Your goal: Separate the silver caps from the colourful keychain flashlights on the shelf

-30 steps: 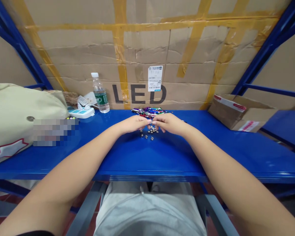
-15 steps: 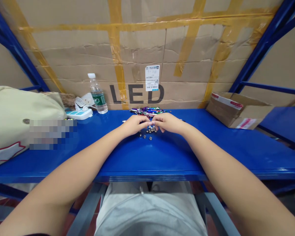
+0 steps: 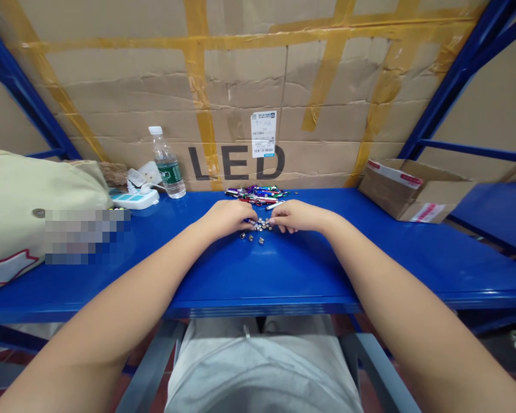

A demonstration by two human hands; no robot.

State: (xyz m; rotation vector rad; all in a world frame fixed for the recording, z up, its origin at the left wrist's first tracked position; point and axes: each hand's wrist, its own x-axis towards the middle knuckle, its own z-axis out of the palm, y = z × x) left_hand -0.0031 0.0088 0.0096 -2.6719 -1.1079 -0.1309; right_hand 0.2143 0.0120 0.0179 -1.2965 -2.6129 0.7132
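Observation:
Both my hands rest on a blue shelf, fingertips nearly meeting over a cluster of several small silver metal parts. My left hand is curled with its fingers pinched at the left side of the cluster. My right hand is curled too, fingertips down among the parts on the right. What either pinch holds is too small to make out. Just behind the hands lies a pile of small coloured metallic pens or tubes, purple, red, green and blue.
A water bottle and a white power strip stand at the back left. A beige bag fills the left end. An open cardboard box sits at the right. A taped carton marked LED forms the back wall.
My hands have drawn slightly apart and lowered onto the small silver parts. The view has shifted a little, so everything sits slightly further left.

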